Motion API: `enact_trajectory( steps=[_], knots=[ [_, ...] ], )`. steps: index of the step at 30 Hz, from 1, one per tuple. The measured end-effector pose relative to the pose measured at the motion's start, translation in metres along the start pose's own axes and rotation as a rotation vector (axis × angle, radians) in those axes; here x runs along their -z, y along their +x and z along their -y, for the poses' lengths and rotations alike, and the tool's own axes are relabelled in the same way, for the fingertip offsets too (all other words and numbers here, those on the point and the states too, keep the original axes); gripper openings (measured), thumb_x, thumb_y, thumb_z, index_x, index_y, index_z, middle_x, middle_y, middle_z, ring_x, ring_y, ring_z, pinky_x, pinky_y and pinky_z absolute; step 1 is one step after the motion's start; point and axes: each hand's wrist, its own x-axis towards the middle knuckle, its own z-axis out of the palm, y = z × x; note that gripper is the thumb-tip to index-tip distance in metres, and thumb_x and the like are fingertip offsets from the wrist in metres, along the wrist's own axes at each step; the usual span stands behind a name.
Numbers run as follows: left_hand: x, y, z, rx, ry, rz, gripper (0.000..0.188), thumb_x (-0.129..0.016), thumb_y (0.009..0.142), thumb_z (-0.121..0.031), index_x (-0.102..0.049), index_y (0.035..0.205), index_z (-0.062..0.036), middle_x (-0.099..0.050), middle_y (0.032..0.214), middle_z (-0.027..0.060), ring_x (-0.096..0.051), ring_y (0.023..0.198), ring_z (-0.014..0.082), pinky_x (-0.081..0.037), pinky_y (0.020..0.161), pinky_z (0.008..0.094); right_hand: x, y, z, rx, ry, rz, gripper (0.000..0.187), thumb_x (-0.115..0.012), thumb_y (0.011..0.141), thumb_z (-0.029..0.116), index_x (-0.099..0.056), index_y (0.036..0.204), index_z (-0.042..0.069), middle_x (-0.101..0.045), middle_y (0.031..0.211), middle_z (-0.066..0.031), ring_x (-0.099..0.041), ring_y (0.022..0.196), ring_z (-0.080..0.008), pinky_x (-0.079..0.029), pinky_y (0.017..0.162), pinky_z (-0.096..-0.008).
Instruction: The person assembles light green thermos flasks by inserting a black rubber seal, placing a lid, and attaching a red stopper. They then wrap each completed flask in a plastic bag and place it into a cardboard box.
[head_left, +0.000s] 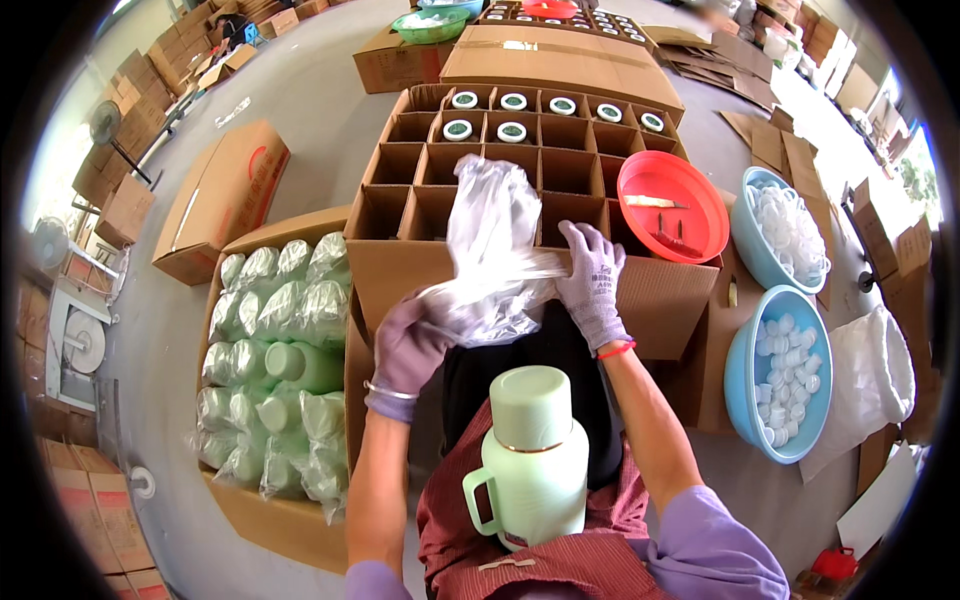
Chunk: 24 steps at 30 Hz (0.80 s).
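Observation:
A crumpled clear plastic bag point(493, 230) stretches between my gloved hands, above the near edge of a divided cardboard box point(520, 268). My left hand point(412, 345) is closed on the bag's lower left side, its fingertips partly hidden by the film. At the other side, my right hand point(594, 282) pinches the bag's edge, with the fingers pointing toward the box. A pale green jug point(535, 475), with a handle on its left and a wide lid, stands upright on my lap, touched by neither hand.
Several white-and-green lids point(512, 132) show in the box's far compartments. A red basin point(705, 215) with small tools rests on its right corner. Blue basins point(738, 375) of white plastic parts stand farther right. At left, an open carton point(290, 505) holds bagged green jugs point(285, 310).

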Motion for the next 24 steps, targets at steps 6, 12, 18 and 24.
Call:
enact_trajectory(
  steps=[6,12,18,24],
  knots=[
    [0.046,-0.078,0.058,0.063,-0.269,-0.112,0.035,-0.069,0.086,-0.023,-0.068,0.108,0.0035,-0.067,0.080,0.0045,-0.062,0.068,0.0119,-0.049,0.060,0.0256,0.054,-0.046,0.028,0.244,0.083,-0.103,0.047,-0.077,0.073,0.015,-0.059,0.117,0.010,-0.057,0.117,-0.0090,-0.054,0.113,-0.0295,-0.031,0.109,-0.0552],
    [0.020,-0.143,-0.017,0.177,-0.061,0.618,0.024,-0.071,0.086,-0.008,-0.073,0.108,0.0010,-0.060,0.094,0.0027,-0.050,0.068,0.0070,-0.036,0.056,0.0216,0.130,-0.177,0.022,0.404,0.500,0.003,0.022,-0.065,0.065,0.002,-0.056,0.085,0.003,-0.059,0.098,-0.0155,-0.059,0.095,-0.0345,-0.040,0.104,-0.0605],
    [0.052,-0.222,-0.011,0.347,0.171,0.973,0.034,-0.064,0.095,-0.016,-0.063,0.125,-0.0005,-0.061,0.127,0.0080,-0.053,0.124,0.0217,-0.037,0.107,0.0333,0.167,-0.262,-0.021,0.799,0.368,0.784,0.023,-0.057,0.081,0.029,-0.067,0.095,0.013,-0.056,0.100,-0.0098,-0.056,0.101,-0.0299,-0.045,0.091,-0.0527],
    [0.012,-0.169,-0.080,0.570,0.254,0.340,0.049,-0.064,0.097,-0.032,-0.053,0.134,-0.0016,-0.068,0.100,0.0064,-0.065,0.087,0.0154,-0.054,0.072,0.0351,0.151,-0.286,-0.039,0.885,0.253,0.784,0.021,-0.058,0.080,0.031,-0.070,0.095,0.024,-0.063,0.103,-0.0020,-0.060,0.094,-0.0217,-0.045,0.084,-0.0428]
  ],
)
